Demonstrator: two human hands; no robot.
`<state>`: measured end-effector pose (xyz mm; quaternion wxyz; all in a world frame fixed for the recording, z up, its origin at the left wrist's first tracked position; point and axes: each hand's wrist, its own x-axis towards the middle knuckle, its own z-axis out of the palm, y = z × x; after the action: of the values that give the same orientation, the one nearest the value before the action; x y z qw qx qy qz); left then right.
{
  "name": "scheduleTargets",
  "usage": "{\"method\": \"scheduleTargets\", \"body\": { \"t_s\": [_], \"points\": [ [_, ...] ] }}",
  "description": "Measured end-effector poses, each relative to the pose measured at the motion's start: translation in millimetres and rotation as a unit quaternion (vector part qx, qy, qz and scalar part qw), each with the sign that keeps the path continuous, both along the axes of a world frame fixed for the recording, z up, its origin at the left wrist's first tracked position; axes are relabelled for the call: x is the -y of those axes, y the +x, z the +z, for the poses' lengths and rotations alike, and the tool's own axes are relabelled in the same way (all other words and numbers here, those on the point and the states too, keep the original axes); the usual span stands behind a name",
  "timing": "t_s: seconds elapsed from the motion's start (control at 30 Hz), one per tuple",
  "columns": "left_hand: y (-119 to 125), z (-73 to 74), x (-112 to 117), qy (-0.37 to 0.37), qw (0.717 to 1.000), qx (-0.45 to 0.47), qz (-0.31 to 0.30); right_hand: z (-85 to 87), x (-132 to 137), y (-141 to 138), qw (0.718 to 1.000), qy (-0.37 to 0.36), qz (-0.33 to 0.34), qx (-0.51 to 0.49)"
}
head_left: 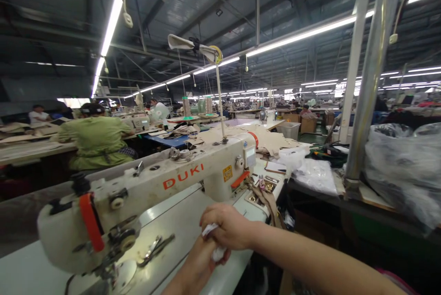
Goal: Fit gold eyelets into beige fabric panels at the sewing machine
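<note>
white scrap (217, 252) sits pinched between both hands above the tabletop (27, 276) front edge. right hand (229, 228) fingers curl closed over its top; left hand (200, 263) grips from below, keeping it taut. sewing machine (148, 189) just beyond, scissors (155, 249) under its arm.

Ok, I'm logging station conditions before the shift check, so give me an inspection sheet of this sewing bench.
Surface: white machine table, mostly bare near the hands.
Job's things: small white scrap held between both hands; sewing machine marked DUKI beside them.
Clutter: thread snips on the bed; tan straps and small metal parts at the table's far end.
Hands: right hand and left hand both pinch the scrap.
Cables: nothing seen clearly.
Surroundings: thread stand, bagged goods, other workers at benches.
</note>
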<state>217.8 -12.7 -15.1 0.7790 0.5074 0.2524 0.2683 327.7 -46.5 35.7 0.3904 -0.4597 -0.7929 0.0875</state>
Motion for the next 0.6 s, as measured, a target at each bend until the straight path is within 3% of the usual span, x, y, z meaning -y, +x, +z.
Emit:
{"method": "scheduleTargets", "body": {
  "t_s": [0.1,0.17,0.23,0.3,0.4,0.47,0.6],
  "points": [
    [-1.9,3.5,2.3,-0.02,1.0,0.009,0.012,7.6,13.4,2.6,0.998,-0.016,0.052,-0.028],
    [-2.6,5.3,5.4,-0.025,0.999,0.013,-0.024,8.0,17.6,2.7,0.996,-0.033,0.075,-0.046],
    [-3.2,8.1,9.5,-0.024,0.998,0.01,-0.06,4.1,15.8,0.5,0.995,-0.044,0.059,-0.072],
    [-4.8,12.5,13.2,-0.028,0.997,0.006,-0.072,-1.1,9.4,-4.4,0.984,-0.077,0.014,-0.158],
    [-10.6,20.5,15.2,-0.042,0.996,0.032,-0.068,-2.2,-1.7,-14.0,0.942,-0.147,-0.035,-0.299],
    [-15.8,24.5,13.4,-0.053,0.994,0.048,-0.085,3.2,-6.7,-18.9,0.932,-0.161,-0.043,-0.323],
    [-21.7,25.9,6.9,-0.062,0.99,0.034,-0.121,15.5,-12.5,-21.7,0.937,-0.126,-0.066,-0.318]
  ]
}}
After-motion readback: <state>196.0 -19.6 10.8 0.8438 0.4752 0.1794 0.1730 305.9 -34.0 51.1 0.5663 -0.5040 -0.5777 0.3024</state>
